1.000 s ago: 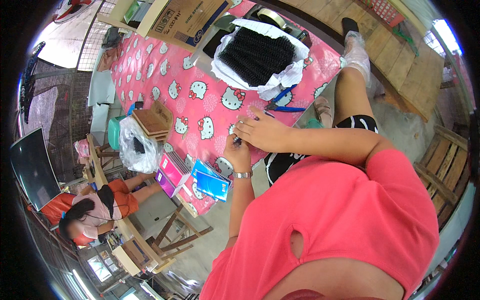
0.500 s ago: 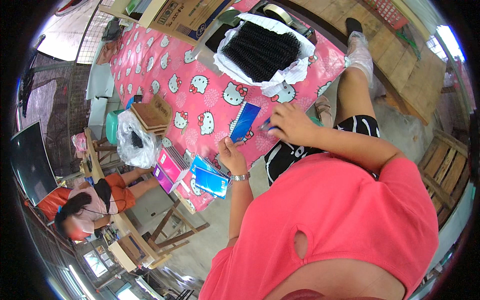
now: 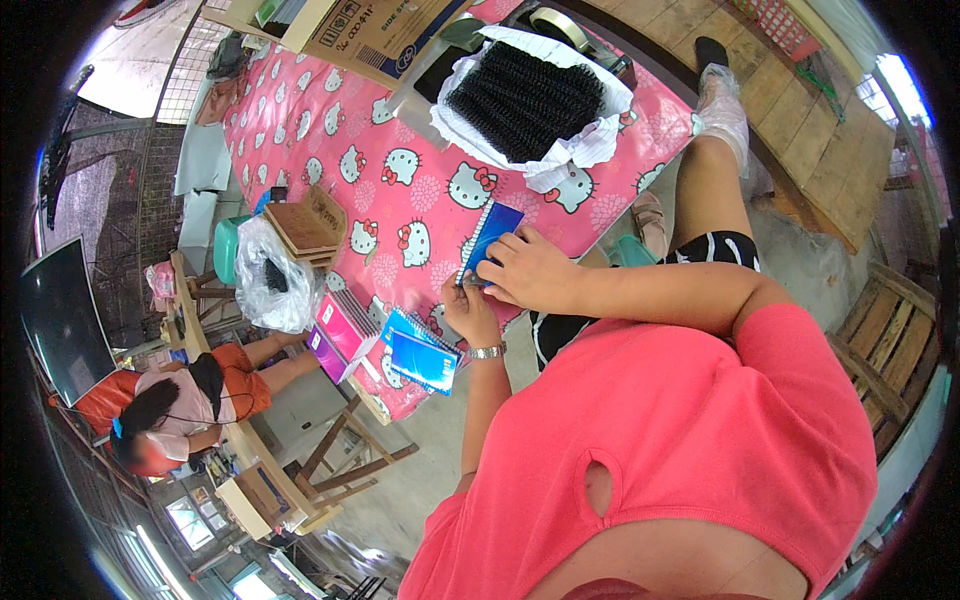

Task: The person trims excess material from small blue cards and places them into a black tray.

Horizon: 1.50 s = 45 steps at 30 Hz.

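A blue spiral notebook lies tilted near the table's front edge, its white wire coil along the left side. My left hand pinches its near end, fingers closed at the lower end of the coil. Over the notebook's near half, my right hand is closed around a small pliers-like tool, mostly hidden under the fingers. The tool's metal tip meets the coil end beside my left fingertips. Left of my left hand, more blue spiral notebooks lie stacked beside several pink and purple notebooks.
The pink cartoon-cat tablecloth covers the table. At the back, a paper-lined tray holds black curly bundles near a cardboard box. Brown boards and a clear plastic bag sit leftward. Another person is at far left.
My right hand has moved left with the tool, from beside the notebook onto its coil end. My left hand has shifted slightly to the near end of the coil.
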Available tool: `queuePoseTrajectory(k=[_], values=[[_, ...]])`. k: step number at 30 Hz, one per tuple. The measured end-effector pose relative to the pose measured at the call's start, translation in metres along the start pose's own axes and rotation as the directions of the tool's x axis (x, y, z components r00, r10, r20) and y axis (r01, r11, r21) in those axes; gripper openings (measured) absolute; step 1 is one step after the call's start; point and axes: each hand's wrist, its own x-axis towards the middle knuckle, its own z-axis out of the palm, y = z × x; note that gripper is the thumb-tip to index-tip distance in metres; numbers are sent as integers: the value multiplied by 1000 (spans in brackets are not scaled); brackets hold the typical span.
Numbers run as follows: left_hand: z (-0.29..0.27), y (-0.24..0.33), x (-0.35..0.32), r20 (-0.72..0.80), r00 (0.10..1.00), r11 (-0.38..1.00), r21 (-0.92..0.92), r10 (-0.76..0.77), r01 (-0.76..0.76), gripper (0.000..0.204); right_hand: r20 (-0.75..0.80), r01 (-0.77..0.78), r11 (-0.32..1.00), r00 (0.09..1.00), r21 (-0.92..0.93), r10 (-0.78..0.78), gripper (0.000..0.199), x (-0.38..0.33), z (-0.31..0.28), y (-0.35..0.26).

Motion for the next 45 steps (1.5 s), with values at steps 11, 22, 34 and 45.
queuePoseTrajectory(k=[11, 22, 34, 45], values=[[1, 5, -3, -52, 999, 998, 70, 5, -2, 10, 618, -689, 330, 725, 646, 303, 27, 7, -3, -7], [-21, 106, 38, 505, 863, 830, 466, 34, -306, 22, 544, -571, 124, 816, 812, 195, 28, -51, -53, 38], [15, 44, -12, 326, 942, 949, 314, -83, -25, 20, 307, -90, 978, 940, -190, 147, 28, -81, -30, 31], [-4, 9, -66, 481, 471, 468, -137, -740, 873, 38, 226, 178, 927, 968, -330, -105, 21, -70, -14, 27]])
